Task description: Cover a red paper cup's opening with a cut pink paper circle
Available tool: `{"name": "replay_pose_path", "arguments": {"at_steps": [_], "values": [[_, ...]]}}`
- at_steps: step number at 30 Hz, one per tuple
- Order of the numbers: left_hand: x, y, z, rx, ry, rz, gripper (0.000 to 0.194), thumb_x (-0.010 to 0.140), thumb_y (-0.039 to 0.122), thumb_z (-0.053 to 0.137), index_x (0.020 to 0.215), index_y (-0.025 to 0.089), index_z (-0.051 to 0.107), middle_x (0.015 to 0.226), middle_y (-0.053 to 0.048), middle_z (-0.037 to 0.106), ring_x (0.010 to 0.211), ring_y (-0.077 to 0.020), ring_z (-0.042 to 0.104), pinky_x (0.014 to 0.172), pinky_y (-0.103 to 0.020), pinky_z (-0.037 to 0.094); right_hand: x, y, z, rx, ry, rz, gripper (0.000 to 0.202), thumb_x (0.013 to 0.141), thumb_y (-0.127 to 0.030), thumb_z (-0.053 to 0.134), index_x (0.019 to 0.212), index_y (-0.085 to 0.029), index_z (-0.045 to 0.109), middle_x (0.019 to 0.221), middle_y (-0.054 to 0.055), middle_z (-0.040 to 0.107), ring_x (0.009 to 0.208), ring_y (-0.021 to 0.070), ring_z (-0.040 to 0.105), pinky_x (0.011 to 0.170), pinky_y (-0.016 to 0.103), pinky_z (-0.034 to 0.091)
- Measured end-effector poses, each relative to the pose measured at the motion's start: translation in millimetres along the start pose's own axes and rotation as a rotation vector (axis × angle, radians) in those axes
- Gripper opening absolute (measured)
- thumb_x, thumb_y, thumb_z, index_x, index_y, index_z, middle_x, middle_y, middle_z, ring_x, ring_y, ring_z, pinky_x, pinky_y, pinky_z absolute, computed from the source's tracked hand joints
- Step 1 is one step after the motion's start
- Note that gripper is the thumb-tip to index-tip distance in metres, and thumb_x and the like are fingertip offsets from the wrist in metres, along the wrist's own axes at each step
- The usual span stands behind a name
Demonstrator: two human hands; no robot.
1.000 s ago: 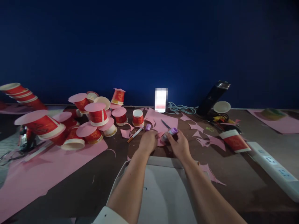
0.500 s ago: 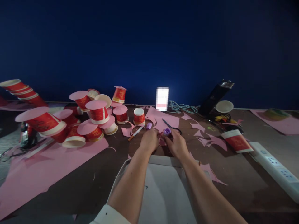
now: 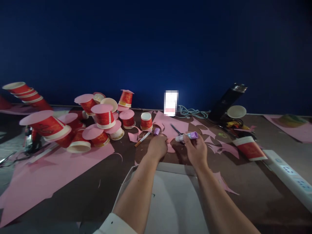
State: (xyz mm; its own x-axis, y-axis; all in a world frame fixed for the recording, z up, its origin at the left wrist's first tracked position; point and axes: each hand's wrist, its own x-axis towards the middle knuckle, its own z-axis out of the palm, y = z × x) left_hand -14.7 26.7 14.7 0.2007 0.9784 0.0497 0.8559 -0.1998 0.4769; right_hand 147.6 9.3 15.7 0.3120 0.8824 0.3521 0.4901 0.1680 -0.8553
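My right hand (image 3: 197, 150) grips a glue stick (image 3: 186, 136) sideways, its white end to the left and its purple base to the right. My left hand (image 3: 158, 148) is closed, its fingertips on a small pink paper piece (image 3: 171, 148); the fingers are partly hidden behind the hand. Just beyond that hand lies a purple cap (image 3: 156, 131), with an orange-and-white pen (image 3: 142, 139) to its left. Dark scissors (image 3: 175, 128) rest on a pink sheet (image 3: 163, 119), their handles partly behind the glue stick.
Red paper cups topped with pink discs (image 3: 103, 117) crowd the left, above a large pink sheet (image 3: 60, 172). One upright cup (image 3: 146, 122) stands nearer. Right are paper scraps (image 3: 225, 149), a tipped cup (image 3: 250, 149), a power strip (image 3: 287, 177) and a black flask (image 3: 226, 102).
My right hand has moved right and turned the glue stick from upright, purple end toward me, to lying sideways, away from the pink paper piece. My left hand has stayed nearly still.
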Motion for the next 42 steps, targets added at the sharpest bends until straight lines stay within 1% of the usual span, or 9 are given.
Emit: {"name": "replay_pose_path", "arguments": {"at_steps": [6, 12, 24, 30, 33, 35, 37, 40, 42], "values": [[-0.9, 1.5, -4.1, -0.031, -0.03, 0.008, 0.03, 0.088, 0.029, 0.038, 0.084, 0.018, 0.066, 0.089, -0.009, 0.068, 0.084, -0.0196, 0.062, 0.07, -0.027, 0.043, -0.1, -2.6, 0.4, -0.059, -0.147, 0.102, 0.035, 0.069, -0.051, 0.065, 0.085, -0.019, 0.066, 0.079, 0.004, 0.068, 0.071, 0.0195, 0.061, 0.065, 0.029, 0.045], [-1.2, 4.1, -8.1, -0.012, -0.031, 0.015, 0.034, 0.09, 0.034, 0.037, 0.086, 0.017, 0.067, 0.09, -0.011, 0.069, 0.084, -0.0199, 0.063, 0.073, -0.027, 0.043, 3.0, 6.4, -2.4, -0.15, -0.317, 0.102, 0.037, 0.069, -0.054, 0.062, 0.08, -0.018, 0.066, 0.078, 0.003, 0.067, 0.073, 0.019, 0.06, 0.062, 0.027, 0.042], [-0.9, 5.3, -7.4, 0.014, -0.042, 0.014, 0.03, 0.088, 0.027, 0.04, 0.083, 0.017, 0.068, 0.091, -0.009, 0.069, 0.084, -0.0183, 0.062, 0.072, -0.026, 0.043, -2.0, -6.1, -12.5, -0.31, -0.439, 0.006, 0.025, 0.074, -0.045, 0.062, 0.082, -0.022, 0.058, 0.082, 0.003, 0.066, 0.074, 0.02, 0.061, 0.063, 0.026, 0.04], [-0.7, 5.0, -6.0, 0.016, -0.036, 0.02, 0.027, 0.086, 0.022, 0.041, 0.084, 0.017, 0.068, 0.091, -0.009, 0.068, 0.083, -0.0177, 0.061, 0.072, -0.026, 0.043, 0.1, -3.8, -22.6, -0.286, -0.575, -0.09, 0.004, 0.072, -0.021, 0.057, 0.076, -0.021, 0.057, 0.088, 0.002, 0.066, 0.08, 0.0187, 0.061, 0.068, 0.026, 0.04], [-1.1, 5.2, -5.8, 0.032, -0.029, 0.02, 0.027, 0.085, 0.02, 0.041, 0.082, 0.017, 0.067, 0.091, -0.009, 0.068, 0.082, -0.0177, 0.061, 0.071, -0.026, 0.042, 1.8, -0.1, -25.8, -0.272, -0.629, -0.114, 0.004, 0.069, -0.017, 0.055, 0.069, -0.021, 0.054, 0.087, 0.001, 0.066, 0.078, 0.0171, 0.06, 0.068, 0.025, 0.04], [-1.5, 5.2, -5.8, 0.039, -0.028, 0.024, 0.026, 0.085, 0.02, 0.041, 0.081, 0.017, 0.067, 0.09, -0.009, 0.068, 0.082, -0.0176, 0.061, 0.071, -0.026, 0.042, 3.7, 1.2, -28.1, -0.307, -0.619, -0.074, 0.003, 0.071, -0.022, 0.057, 0.07, -0.021, 0.054, 0.079, 0.0, 0.065, 0.071, 0.0166, 0.059, 0.064, 0.025, 0.039], [-1.3, 4.9, -5.6, 0.04, -0.033, 0.029, 0.026, 0.085, 0.021, 0.042, 0.081, 0.017, 0.067, 0.091, -0.009, 0.068, 0.082, -0.0177, 0.061, 0.072, -0.026, 0.043, 5.9, 1.1, -30.2, -0.344, -0.536, -0.027, 0.008, 0.073, -0.03, 0.058, 0.074, -0.022, 0.057, 0.076, 0.0, 0.064, 0.068, 0.017, 0.059, 0.061, 0.025, 0.039], [0.0, 4.1, -4.5, 0.04, -0.048, 0.018, 0.03, 0.087, 0.023, 0.039, 0.081, 0.017, 0.068, 0.091, -0.01, 0.068, 0.083, -0.0182, 0.061, 0.073, -0.027, 0.043, 8.2, -1.7, -31.2, -0.316, -0.363, 0.027, 0.021, 0.075, -0.039, 0.058, 0.086, -0.021, 0.061, 0.081, 0.002, 0.066, 0.072, 0.0185, 0.06, 0.063, 0.027, 0.041], [0.9, 3.8, -3.9, 0.041, -0.053, 0.012, 0.032, 0.087, 0.024, 0.037, 0.08, 0.017, 0.068, 0.09, -0.01, 0.068, 0.083, -0.0185, 0.062, 0.074, -0.028, 0.044, 7.3, -5.3, -28.9, -0.28, -0.328, 0.045, 0.029, 0.073, -0.045, 0.061, 0.089, -0.021, 0.063, 0.084, 0.003, 0.067, 0.073, 0.0189, 0.061, 0.064, 0.027, 0.042]]}}
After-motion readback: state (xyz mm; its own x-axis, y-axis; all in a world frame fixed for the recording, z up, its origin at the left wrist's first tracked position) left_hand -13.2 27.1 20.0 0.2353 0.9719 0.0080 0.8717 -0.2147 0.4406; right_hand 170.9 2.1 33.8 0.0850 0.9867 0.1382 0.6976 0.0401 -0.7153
